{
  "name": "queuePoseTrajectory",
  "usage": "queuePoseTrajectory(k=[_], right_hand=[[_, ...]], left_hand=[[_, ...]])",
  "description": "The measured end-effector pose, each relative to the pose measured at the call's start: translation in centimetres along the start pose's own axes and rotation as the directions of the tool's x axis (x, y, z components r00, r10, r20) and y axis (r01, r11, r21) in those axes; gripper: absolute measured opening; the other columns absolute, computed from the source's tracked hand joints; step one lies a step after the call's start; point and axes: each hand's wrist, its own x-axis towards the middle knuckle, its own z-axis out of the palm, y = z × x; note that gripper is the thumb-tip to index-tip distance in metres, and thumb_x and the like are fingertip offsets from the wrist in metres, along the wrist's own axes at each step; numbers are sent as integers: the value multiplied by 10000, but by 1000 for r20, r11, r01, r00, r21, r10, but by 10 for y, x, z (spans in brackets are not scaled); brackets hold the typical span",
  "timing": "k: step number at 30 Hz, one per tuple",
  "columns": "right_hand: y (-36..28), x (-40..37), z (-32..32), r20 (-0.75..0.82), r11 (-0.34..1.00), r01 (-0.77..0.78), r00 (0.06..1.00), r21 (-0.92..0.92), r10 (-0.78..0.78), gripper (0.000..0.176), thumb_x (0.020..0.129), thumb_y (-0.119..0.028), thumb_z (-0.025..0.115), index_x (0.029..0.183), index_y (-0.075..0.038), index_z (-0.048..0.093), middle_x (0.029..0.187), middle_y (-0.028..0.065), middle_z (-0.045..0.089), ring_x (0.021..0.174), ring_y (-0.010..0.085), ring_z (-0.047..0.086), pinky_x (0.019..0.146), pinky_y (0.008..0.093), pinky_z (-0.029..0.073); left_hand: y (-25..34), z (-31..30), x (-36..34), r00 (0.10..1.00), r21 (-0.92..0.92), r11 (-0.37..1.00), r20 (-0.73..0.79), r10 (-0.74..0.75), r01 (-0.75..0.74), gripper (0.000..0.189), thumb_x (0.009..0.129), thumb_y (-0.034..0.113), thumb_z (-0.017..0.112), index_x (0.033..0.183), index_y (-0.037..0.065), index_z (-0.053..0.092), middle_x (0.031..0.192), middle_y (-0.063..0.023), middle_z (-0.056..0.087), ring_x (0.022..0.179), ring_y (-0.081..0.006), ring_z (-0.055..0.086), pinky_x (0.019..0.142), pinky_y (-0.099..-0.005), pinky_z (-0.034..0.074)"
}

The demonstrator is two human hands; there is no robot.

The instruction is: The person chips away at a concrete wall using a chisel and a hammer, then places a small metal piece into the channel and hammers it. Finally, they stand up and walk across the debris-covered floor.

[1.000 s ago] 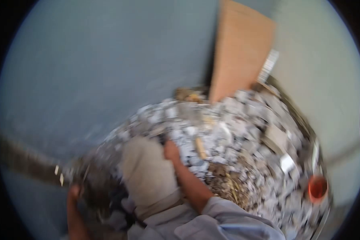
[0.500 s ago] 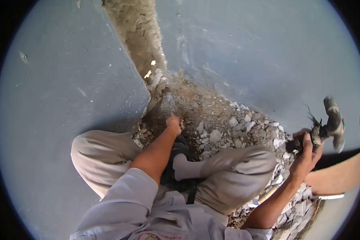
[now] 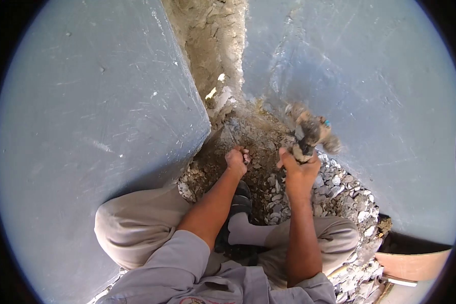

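My left hand (image 3: 237, 160) is wrapped around a thin metal chisel (image 3: 230, 134), whose shaft runs up and away from the fist to the broken ground (image 3: 258, 133). Most of the chisel is hidden inside my fingers. To its right, my right hand (image 3: 301, 171) grips a hammer (image 3: 311, 130) near its head. The hammer's head is smeared by motion, and dark ragged material is wrapped where it joins the handle. A gap separates the hammer from the chisel.
Grey-painted slabs (image 3: 111, 111) rise on both sides, with an open earthen channel (image 3: 207, 40) between them. Broken rubble (image 3: 334, 190) lies around my crossed legs. A brown curved pan (image 3: 415, 264) is at the lower right, and a dark shoe (image 3: 240, 202) sits below my left hand.
My right hand has swung the hammer inward from the far right to near the chisel. My left hand keeps its hold. The whole view has shifted slightly.
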Motion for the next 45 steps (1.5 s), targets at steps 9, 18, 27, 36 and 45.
queuePoseTrajectory(k=[9, 18, 27, 36, 45], right_hand=[[70, -11, -28, -20, 981, -175, 984, -81, 174, 244, 809, 25, 701, 1040, 59, 628, 906, 28, 672, 793, 104, 611, 732, 250, 491], [40, -18, 2, -226, 986, 110, 965, -127, -137, 290, 815, 1, 748, 1069, 13, 610, 995, 83, 654, 849, 152, 619, 757, 286, 512], [149, -23, 9, 20, 907, -359, 928, -220, 372, 242, 759, -40, 745, 956, 4, 611, 791, 33, 633, 569, 108, 565, 507, 260, 476], [38, 9, 39, -303, 909, 331, 865, -255, -400, 58, 816, 0, 661, 858, 28, 633, 746, 103, 675, 652, 127, 608, 614, 267, 491], [75, 5, 8, 4, 955, -97, 995, -282, 102, 164, 776, -71, 750, 906, -10, 671, 706, 20, 638, 623, 117, 587, 586, 279, 488]], left_hand=[[16, 4, 33, 992, -391, 914, 93, -83, 113, 176, 1019, 184, 415, 883, 104, 495, 706, -48, 538, 532, -162, 446, 475, -299, 372], [34, 32, 21, 967, -407, 908, 253, 10, 97, 175, 1058, 221, 425, 1029, 63, 493, 964, -130, 635, 942, -342, 678, 887, -537, 574], [33, 30, 35, 972, -418, 903, 234, 1, 99, 112, 1057, 176, 421, 1086, 75, 462, 1127, -149, 611, 1074, -375, 658, 938, -555, 559], [46, 46, 22, 978, -459, 884, 210, 14, 86, 152, 1068, 185, 386, 1118, 43, 409, 1193, -178, 589, 1068, -360, 658, 974, -534, 553], [36, 38, 42, 956, -363, 929, 291, 37, 75, 152, 1074, 207, 363, 1100, 69, 424, 1175, -180, 623, 1090, -356, 660, 956, -492, 556]])
